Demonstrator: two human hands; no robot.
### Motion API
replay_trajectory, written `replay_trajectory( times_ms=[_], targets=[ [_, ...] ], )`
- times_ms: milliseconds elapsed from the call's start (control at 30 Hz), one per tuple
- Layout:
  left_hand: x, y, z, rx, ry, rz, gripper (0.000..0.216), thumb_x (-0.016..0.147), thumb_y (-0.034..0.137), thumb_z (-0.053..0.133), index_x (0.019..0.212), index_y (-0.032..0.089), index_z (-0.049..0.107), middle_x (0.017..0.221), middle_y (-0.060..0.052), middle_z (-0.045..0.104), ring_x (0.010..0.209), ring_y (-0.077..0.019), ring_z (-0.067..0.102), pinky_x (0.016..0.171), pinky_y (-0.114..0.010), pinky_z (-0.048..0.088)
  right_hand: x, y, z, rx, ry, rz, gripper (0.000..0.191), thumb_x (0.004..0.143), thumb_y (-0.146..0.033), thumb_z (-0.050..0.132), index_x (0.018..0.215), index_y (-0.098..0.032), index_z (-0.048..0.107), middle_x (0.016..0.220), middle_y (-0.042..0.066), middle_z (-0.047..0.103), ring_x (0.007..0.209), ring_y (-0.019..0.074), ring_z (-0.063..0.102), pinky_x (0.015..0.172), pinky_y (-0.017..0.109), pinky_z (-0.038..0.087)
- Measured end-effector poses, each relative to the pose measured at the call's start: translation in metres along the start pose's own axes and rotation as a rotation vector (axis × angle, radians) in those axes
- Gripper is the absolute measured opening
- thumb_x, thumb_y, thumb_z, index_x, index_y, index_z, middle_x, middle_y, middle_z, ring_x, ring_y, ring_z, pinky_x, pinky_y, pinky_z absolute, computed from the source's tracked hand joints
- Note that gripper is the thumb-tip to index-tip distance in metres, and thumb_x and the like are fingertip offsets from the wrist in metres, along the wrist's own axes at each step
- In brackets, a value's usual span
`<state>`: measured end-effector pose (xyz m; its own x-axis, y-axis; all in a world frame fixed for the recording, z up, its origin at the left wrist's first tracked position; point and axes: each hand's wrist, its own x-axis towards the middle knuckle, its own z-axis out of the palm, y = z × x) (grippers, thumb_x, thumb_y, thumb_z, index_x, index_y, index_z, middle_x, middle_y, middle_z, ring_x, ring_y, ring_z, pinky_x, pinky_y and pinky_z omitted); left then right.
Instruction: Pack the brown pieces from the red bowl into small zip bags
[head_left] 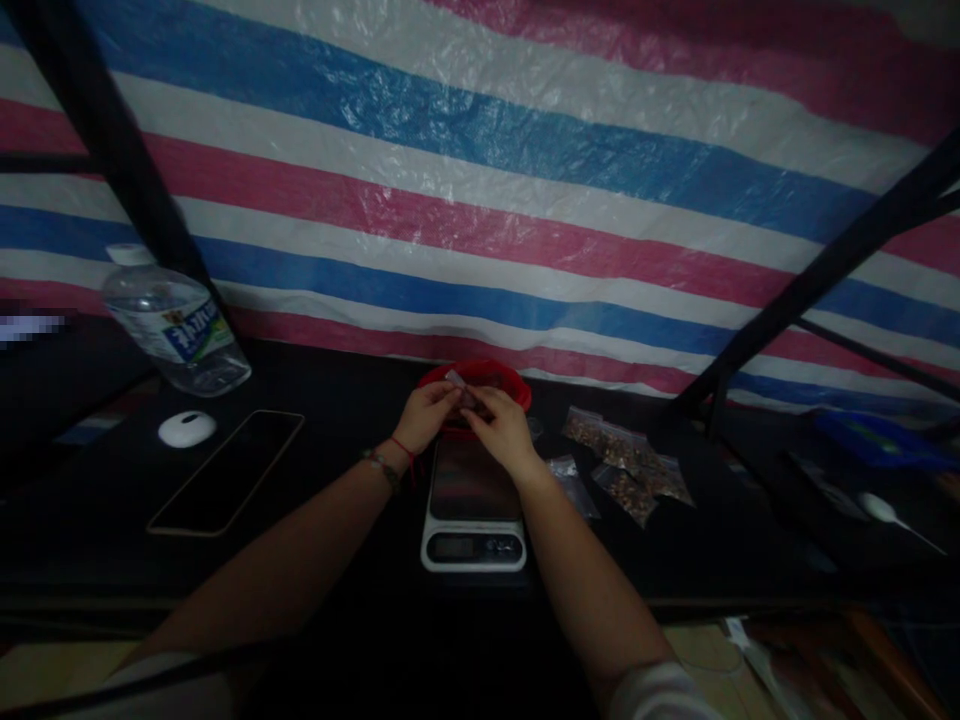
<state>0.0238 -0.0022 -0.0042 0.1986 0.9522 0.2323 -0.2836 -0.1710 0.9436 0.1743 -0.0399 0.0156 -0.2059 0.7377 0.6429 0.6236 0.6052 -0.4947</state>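
- A small clear bag (459, 383) is pinched between both hands, held just above the red bowl (510, 380) and beyond the digital scale (473, 495).
- The left hand (429, 412) and right hand (504, 425) are curled, fingertips closed on the bag; its contents are too dim to tell.
- Judging by this, the bag is being opened or filled; next calls for a steady pinch.
- Filled bags (630, 462) lie right of the scale; a phone (229, 470), mouse (187, 428) and water bottle (174, 325) sit left.
- The black table (352, 560) stands before a striped tarp (480, 170).

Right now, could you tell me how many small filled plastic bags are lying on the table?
About 4 bags, clustered right of the scale; they overlap, so more may be hidden. Another is held between both hands over the red bowl.
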Motion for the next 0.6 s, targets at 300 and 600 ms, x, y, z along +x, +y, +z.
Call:
replay_trajectory(
  times_ms=[300, 600],
  targets=[
    [-0.004, -0.001, 0.002, 0.29, -0.092, 0.154, 0.026, 0.075, 0.04, 0.066, 0.076, 0.014, 0.066, 0.075, -0.003, 0.067, 0.07, -0.015, 0.063, 0.068, -0.027, 0.052, 0.0, 0.005, -0.004, -0.026, -0.102, 0.025, 0.022, 0.081, -0.021, 0.062, 0.101, -0.02, 0.07, 0.094, 0.007, 0.071, 0.085, 0.0188, 0.065, 0.079, 0.031, 0.051],
    [-0.005, -0.007, -0.001, 0.42, -0.172, 0.227, 0.026, 0.084, 0.04, 0.056, 0.08, 0.015, 0.064, 0.073, -0.002, 0.064, 0.067, -0.0136, 0.061, 0.064, -0.024, 0.049, 0.001, 0.007, -0.011, 0.094, -0.117, 0.088, 0.019, 0.083, -0.017, 0.055, 0.088, -0.02, 0.073, 0.086, 0.004, 0.073, 0.078, 0.0163, 0.067, 0.074, 0.027, 0.049]
  ],
)
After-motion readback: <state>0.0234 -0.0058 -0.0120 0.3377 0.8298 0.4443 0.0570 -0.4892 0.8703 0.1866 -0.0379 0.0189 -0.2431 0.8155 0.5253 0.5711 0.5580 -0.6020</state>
